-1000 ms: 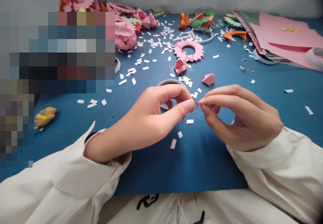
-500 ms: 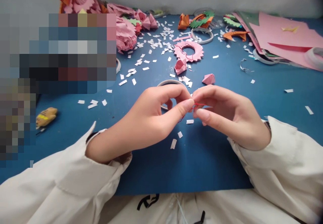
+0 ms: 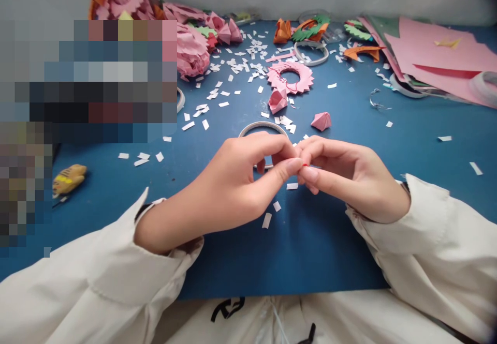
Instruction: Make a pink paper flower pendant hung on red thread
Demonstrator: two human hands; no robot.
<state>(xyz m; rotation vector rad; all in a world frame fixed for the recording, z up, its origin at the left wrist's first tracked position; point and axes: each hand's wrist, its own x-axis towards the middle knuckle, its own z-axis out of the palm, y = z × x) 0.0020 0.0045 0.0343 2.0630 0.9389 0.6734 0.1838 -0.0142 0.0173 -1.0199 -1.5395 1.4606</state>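
Note:
My left hand [image 3: 248, 189] pinches thumb against fingers over the middle of the table. Its fingertips meet those of my right hand [image 3: 345, 176], also closed in a pinch. Between them shows a tiny bit of red thread [image 3: 305, 165]; the rest of it is hidden by the fingers. Just behind my left hand lies a whitish tape roll [image 3: 261, 124], partly covered by the fingers. A pink folded-paper piece [image 3: 321, 121] sits beyond my right hand, and a second pink folded piece [image 3: 278, 102] lies farther back, against a pink pleated paper ring [image 3: 274, 79].
White paper scraps [image 3: 233, 67] are scattered over the blue table [image 3: 279, 261]. Pink paper sheets [image 3: 430, 49] lie at the right, with twisted wire [image 3: 376, 101] nearby. Paper flowers [image 3: 192, 49] pile up at the back left. A yellow striped object [image 3: 70, 179] lies at the left.
My right hand's thumb and fingers have closed together, and the tips of both hands are nearer each other. Less of the red thread shows than before.

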